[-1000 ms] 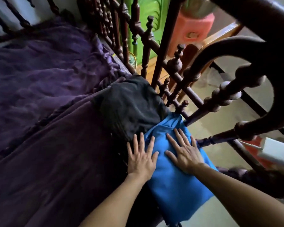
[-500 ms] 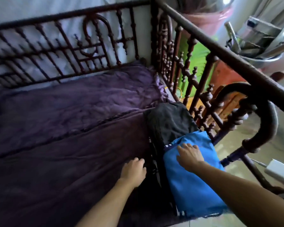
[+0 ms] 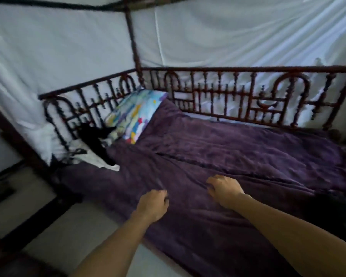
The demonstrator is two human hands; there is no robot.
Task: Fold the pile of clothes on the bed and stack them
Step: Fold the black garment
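Both hands are empty: left hand [image 3: 153, 204] and right hand [image 3: 225, 189] loosely curled, low over the purple bedspread [image 3: 238, 156] at the bed's near edge. Clothes heap [image 3: 92, 138], black and white, lies forward-left of me against the railing [image 3: 88, 83], just beside the patterned pillow [image 3: 134, 114]. Left hand is nearer. Heap's long axis seems to follow that rail, so I'd reach left and forward.
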